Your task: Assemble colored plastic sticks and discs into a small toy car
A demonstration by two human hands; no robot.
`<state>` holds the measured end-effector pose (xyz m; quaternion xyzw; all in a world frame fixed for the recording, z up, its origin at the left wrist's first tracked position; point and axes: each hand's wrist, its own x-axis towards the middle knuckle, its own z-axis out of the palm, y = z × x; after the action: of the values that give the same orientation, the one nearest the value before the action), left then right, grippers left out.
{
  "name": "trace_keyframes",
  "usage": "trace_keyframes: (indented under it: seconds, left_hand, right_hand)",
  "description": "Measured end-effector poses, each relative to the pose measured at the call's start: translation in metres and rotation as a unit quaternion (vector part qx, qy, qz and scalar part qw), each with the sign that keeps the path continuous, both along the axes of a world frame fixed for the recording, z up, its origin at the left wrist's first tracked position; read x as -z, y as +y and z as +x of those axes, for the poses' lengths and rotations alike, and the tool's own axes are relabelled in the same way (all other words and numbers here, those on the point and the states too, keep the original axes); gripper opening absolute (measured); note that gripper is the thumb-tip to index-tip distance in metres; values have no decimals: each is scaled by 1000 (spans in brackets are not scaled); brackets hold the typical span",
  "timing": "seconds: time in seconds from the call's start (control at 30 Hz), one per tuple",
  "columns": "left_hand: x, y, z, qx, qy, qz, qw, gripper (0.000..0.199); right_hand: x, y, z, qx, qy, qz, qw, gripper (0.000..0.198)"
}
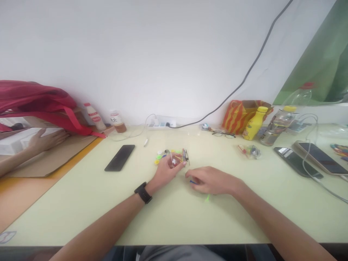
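My left hand (166, 173), with a black watch (143, 192) on its wrist, is closed on a small assembly of thin coloured sticks (185, 156). Its exact make is too small to tell. Close by on the right, my right hand (208, 180) is curled with a small blue plastic piece (193, 182) at its thumb and fingers. Under that hand a light green plastic piece (207, 198) lies on the table. Small round coloured pieces (157, 160) in green, yellow, white and blue are scattered just beyond my left hand, which partly hides them.
A black phone (120, 158) lies left; phones with a cable (323, 157) lie right. A small clear bag of parts (249, 151), glasses (223, 134), a yellow bottle (255, 123) and a striped bag (236, 116) stand or lie behind. Another person's hand (49, 140) rests on a white box at left.
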<state>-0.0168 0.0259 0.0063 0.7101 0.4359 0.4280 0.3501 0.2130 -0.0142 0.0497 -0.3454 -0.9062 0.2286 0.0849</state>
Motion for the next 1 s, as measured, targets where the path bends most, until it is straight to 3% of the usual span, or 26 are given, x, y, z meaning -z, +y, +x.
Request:
trace_keyframes:
  seconds: [0.13, 0.33, 0.53, 0.77, 0.87, 1.0]
  left_hand:
    - [0, -1, -1, 4, 11, -1, 1000, 40]
    - [1, -1, -1, 18, 2, 8, 1000, 40]
    - [3, -2, 1, 19, 23, 18, 999, 41]
    - [7, -2, 0, -3, 25, 14, 1000, 49]
    - [6, -2, -1, -13, 19, 14, 1000, 47]
    - [5, -2, 0, -20, 10, 10, 1000, 46]
  right_hand:
    - [8, 4, -2, -34, 20, -28, 999, 18]
    - [-8, 7, -2, 74, 199, -56, 976, 24]
    - [-51, 9, -2, 164, 355, 18, 920, 24]
    - [-112, 20, -19, 195, 464, 78, 861, 24]
    - [-117, 23, -29, 218, 435, 112, 866, 19]
    - [-105, 26, -43, 218, 361, 149, 894, 6]
